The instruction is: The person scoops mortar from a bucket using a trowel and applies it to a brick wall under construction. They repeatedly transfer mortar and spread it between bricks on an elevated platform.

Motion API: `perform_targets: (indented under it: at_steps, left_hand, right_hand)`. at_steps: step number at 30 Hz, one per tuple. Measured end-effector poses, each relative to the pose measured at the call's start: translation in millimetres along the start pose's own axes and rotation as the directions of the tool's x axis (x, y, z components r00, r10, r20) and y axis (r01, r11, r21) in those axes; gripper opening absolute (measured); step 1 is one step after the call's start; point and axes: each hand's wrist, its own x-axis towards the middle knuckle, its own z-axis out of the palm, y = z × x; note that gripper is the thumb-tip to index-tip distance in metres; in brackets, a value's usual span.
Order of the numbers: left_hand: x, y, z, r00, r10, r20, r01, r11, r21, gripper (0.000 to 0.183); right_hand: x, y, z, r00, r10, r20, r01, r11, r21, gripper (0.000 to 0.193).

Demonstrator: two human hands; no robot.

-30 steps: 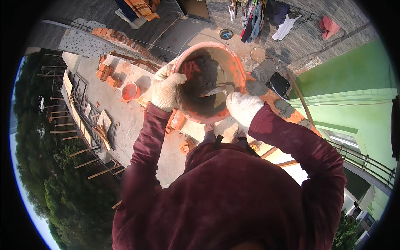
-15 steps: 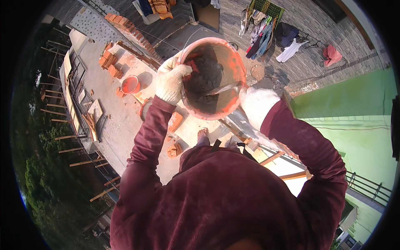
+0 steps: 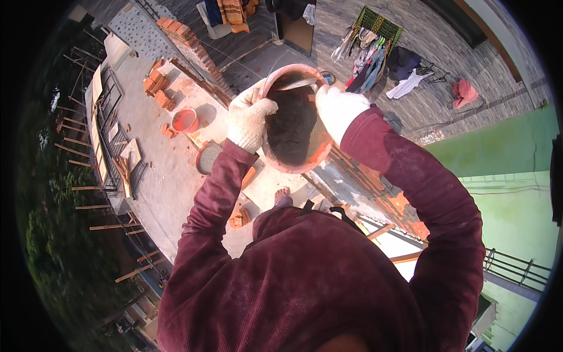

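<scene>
Both my hands wear pale knitted work gloves. Held up in front of me is a reddish-orange bucket (image 3: 324, 154) with dark grey wet mortar (image 3: 288, 132) inside, its mouth facing me. My left hand (image 3: 250, 119) is closed around the bucket's left rim. At the upper right of the rim my right hand (image 3: 342, 113) is closed on a trowel, its handle hidden in the glove. The pale trowel blade (image 3: 297, 84) lies along the far inner wall, above the mortar.
A brick wall top (image 3: 381, 190) runs along my right. Left are a small red bucket (image 3: 185, 119), a round mortar container (image 3: 207, 157) and stacked bricks (image 3: 155, 82). Timber poles (image 3: 88, 206) jut out past the floor's left edge. Laundry (image 3: 370, 56) hangs ahead; a green wall (image 3: 510, 141) stands right.
The trowel has moved from the middle of the mortar to the bucket's far inner wall. My right hand has gone up and left along the rim. My left hand still grips the bucket.
</scene>
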Motion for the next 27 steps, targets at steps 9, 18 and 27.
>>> perform_targets:
  at_steps: [9, 18, 27]
  left_hand:
    - [-7.8, 12.1, 1.6, 0.985, 0.146, -0.097, -0.129, 0.979, 0.157, 0.053]
    - [3.2, 25.6, 18.9, 0.943, 0.269, 0.196, -0.329, 0.840, 0.431, 0.051]
    - [-2.8, 10.1, 40.4, 0.977, 0.076, 0.199, -0.075, 0.997, -0.014, 0.049]
  right_hand:
    - [-26.1, -20.9, 25.8, 0.857, -0.072, 0.510, -0.071, 0.965, 0.254, 0.040]
    - [-12.8, 26.0, 19.3, 0.745, -0.052, 0.665, -0.419, 0.738, 0.528, 0.037]
    - [-104.3, -8.1, 105.9, 0.811, -0.182, 0.555, -0.489, 0.309, 0.816, 0.035]
